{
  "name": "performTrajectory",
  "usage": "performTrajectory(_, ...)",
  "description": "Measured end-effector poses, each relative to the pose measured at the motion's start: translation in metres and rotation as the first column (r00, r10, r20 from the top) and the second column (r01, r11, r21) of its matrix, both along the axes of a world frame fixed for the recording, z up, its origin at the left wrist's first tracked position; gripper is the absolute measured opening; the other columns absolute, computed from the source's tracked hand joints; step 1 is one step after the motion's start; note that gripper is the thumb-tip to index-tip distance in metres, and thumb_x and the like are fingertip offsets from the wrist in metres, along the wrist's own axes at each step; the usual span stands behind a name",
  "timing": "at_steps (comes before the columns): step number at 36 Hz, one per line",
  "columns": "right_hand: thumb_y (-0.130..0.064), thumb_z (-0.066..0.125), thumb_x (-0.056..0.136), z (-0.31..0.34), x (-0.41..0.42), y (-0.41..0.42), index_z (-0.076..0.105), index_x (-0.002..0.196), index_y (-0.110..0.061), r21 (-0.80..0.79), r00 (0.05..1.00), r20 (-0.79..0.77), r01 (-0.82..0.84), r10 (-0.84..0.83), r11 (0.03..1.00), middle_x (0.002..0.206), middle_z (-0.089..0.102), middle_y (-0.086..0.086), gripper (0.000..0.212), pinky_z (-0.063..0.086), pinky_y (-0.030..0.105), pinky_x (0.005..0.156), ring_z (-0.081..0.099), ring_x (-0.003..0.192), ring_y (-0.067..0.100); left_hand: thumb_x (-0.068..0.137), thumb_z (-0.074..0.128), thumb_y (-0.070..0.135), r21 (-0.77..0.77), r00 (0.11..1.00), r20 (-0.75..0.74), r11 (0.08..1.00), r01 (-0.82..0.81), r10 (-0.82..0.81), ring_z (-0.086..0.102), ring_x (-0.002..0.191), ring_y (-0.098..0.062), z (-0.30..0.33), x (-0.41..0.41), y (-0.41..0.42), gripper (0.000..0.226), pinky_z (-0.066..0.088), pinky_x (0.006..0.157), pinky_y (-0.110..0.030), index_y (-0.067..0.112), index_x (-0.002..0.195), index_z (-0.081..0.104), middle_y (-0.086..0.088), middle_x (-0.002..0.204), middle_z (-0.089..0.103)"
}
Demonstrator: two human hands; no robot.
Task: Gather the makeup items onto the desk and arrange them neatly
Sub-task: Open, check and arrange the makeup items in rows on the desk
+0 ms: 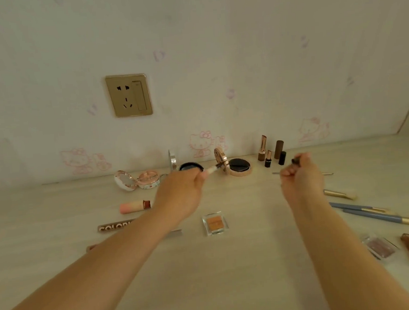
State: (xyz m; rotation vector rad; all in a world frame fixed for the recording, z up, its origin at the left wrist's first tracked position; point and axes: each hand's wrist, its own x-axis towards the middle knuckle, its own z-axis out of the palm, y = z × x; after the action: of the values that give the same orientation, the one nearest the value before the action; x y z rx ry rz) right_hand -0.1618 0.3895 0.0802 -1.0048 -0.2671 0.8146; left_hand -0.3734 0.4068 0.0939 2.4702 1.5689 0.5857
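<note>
Left hand [179, 193] grips a pale-handled brush [214, 169]; right hand [299, 174] pinches a dark cap [295, 160].

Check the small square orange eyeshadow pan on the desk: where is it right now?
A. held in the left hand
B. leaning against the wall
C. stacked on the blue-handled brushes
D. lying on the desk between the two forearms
D: the orange eyeshadow pan lies flat on the desk, between the forearms, touched by neither hand.
</note>
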Motion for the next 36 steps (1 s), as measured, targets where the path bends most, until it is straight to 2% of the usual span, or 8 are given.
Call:
performTrajectory(2, -0.02, 0.038, 0.099, -0.005, 0.006, 0.0, 0.05, 0.072, -0.015, 0.002, 0.99, 0.137, -0.032, 0.032, 0.999, 0.062, 0.035, -0.003, 0.03, 0.029, 0.018, 0.05, 0.029, 0.052, 0.007, 0.1, 0.031, 0.037, 0.075, 0.999, 0.009, 0.996, -0.054, 0.054, 0.052, 0.066, -0.025, -0.01, -0.011, 0.006, 0.035, 0.039, 0.061, -0.036, 0.016, 0.076, 0.045, 0.0, 0.063, 0.05)
performTrajectory(6, -0.025, 0.044, 0.097, -0.019, -0.012, 0.005, 0.06, 0.077, -0.017, -0.143, 0.871, 0.478, -0.05, 0.113, 0.989, 0.062, 0.043, -0.003, 0.027, 0.034, 0.024, 0.058, 0.037, 0.057, 0.009, 0.1, 0.03, 0.031, 0.105, 0.999, -0.005, 0.994, -0.034, 0.034, 0.044, 0.058, -0.017, -0.022, 0.002, 0.016, 0.029, 0.029, 0.054, -0.032, 0.014, 0.087, 0.051, 0.005, 0.062, 0.044)
performTrajectory(11, -0.016, 0.047, 0.097, -0.037, -0.002, 0.018, 0.061, 0.101, -0.015, -0.269, 0.866, 0.451, -0.096, 0.214, 0.958, 0.076, 0.055, -0.002, 0.015, 0.047, 0.022, 0.073, 0.05, 0.069, 0.008, 0.1, 0.028, 0.026, 0.041, 0.998, -0.057, 0.999, -0.025, 0.027, 0.052, 0.081, -0.019, -0.029, 0.006, 0.033, 0.031, 0.038, 0.065, -0.031, 0.014, 0.107, 0.056, -0.002, 0.097, 0.055)
performTrajectory(15, -0.008, 0.044, 0.097, -0.046, 0.0, 0.025, 0.06, 0.107, -0.012, -0.322, 0.797, 0.526, -0.136, 0.297, 0.937, 0.079, 0.057, -0.002, 0.02, 0.048, 0.018, 0.071, 0.052, 0.071, 0.008, 0.098, 0.038, 0.03, 0.043, 0.984, -0.179, 0.999, 0.004, 0.003, 0.051, 0.1, -0.018, -0.031, 0.008, 0.046, 0.028, 0.035, 0.068, -0.028, 0.025, 0.109, 0.063, 0.005, 0.103, 0.052)
performTrajectory(21, -0.02, 0.046, 0.097, -0.052, 0.002, 0.04, 0.062, 0.097, -0.014, -0.375, 0.52, 0.801, 0.05, 0.296, 0.926, 0.081, 0.055, -0.003, 0.017, 0.039, 0.023, 0.063, 0.048, 0.072, 0.01, 0.095, 0.047, 0.034, 0.052, 0.978, -0.205, 0.998, -0.026, 0.037, 0.051, 0.098, -0.017, -0.034, 0.019, 0.057, 0.024, 0.031, 0.063, -0.027, 0.038, 0.11, 0.066, 0.009, 0.097, 0.058)
performTrajectory(25, -0.021, 0.048, 0.096, -0.057, 0.0, 0.051, 0.063, 0.099, -0.008, -0.427, 0.304, 0.876, 0.127, 0.375, 0.895, 0.093, 0.057, 0.004, 0.02, 0.036, 0.026, 0.073, 0.051, 0.085, 0.018, 0.094, 0.05, 0.032, 0.025, 0.989, -0.147, 0.999, -0.026, 0.029, 0.048, 0.083, -0.015, -0.042, 0.022, 0.058, 0.022, 0.031, 0.059, -0.026, 0.039, 0.104, 0.068, 0.011, 0.074, 0.049)
performTrajectory(32, -0.022, 0.046, 0.097, -0.059, -0.001, 0.053, 0.059, 0.109, -0.006, -0.502, 0.168, 0.863, 0.171, 0.477, 0.848, 0.112, 0.053, 0.009, 0.024, 0.042, 0.032, 0.082, 0.052, 0.097, 0.023, 0.09, 0.054, 0.026, 0.007, 0.996, -0.069, 0.999, -0.049, 0.049, 0.046, 0.067, -0.015, -0.052, 0.028, 0.057, 0.019, 0.024, 0.046, -0.024, 0.028, 0.08, 0.07, 0.007, 0.057, 0.045)
performTrajectory(36, -0.023, 0.043, 0.098, -0.06, -0.003, 0.053, 0.055, 0.116, -0.006, -0.524, 0.083, 0.851, 0.2, 0.519, 0.828, 0.116, 0.051, 0.01, 0.027, 0.041, 0.031, 0.083, 0.051, 0.104, 0.025, 0.092, 0.054, 0.031, -0.003, 0.998, -0.025, 0.998, -0.06, 0.059, 0.05, 0.076, -0.014, -0.058, 0.028, 0.06, 0.017, 0.029, 0.051, -0.024, 0.034, 0.096, 0.07, 0.01, 0.075, 0.053)
